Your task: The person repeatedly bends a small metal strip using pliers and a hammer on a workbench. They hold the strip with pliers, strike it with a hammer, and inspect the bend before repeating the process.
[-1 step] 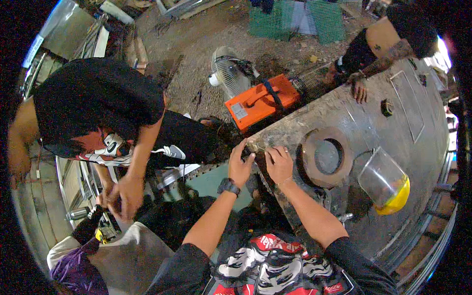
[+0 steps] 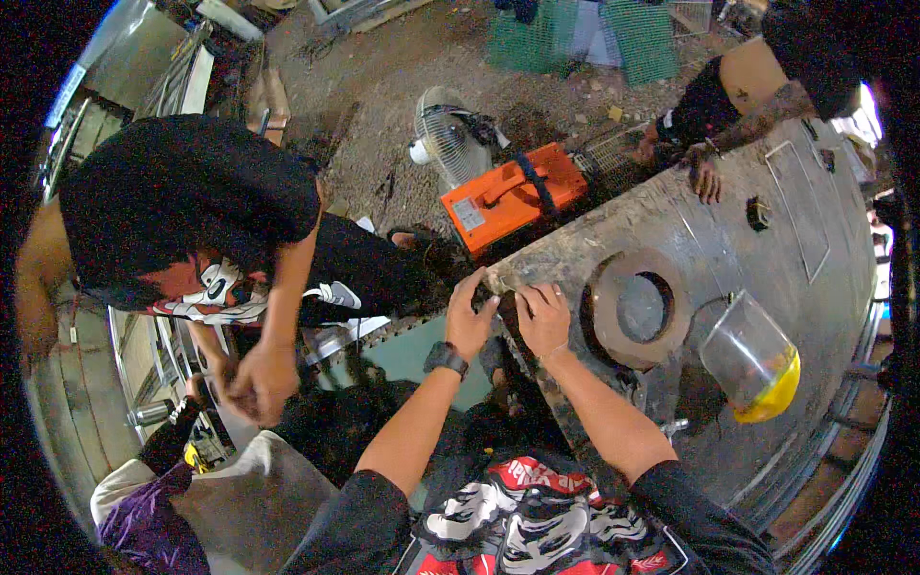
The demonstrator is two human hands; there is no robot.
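Both my hands meet at the near-left corner of a worn metal table (image 2: 613,225). My left hand (image 2: 470,321), with a dark watch (image 2: 446,359) on its wrist, curls thumb and fingers inward at the corner. Close beside it, my right hand (image 2: 543,321) bends its fingers down over the table edge. Something small and pale lies between the fingertips, too small to name. A thick rusty metal ring (image 2: 606,311) lies flat on the table right of my right hand. Beyond it rests a clear face shield (image 2: 743,335) with a yellow crown.
Past the table's far-left edge stand an orange machine case (image 2: 513,196) with a dark strap and a fan (image 2: 446,134). A co-worker in black (image 2: 192,211) bends at the left, hands low; another's hand (image 2: 707,177) rests on the far table edge. A small dark block (image 2: 758,213) lies nearby.
The left co-worker's lowered hands have shifted slightly to the right. My own hands stay in place at the table corner.
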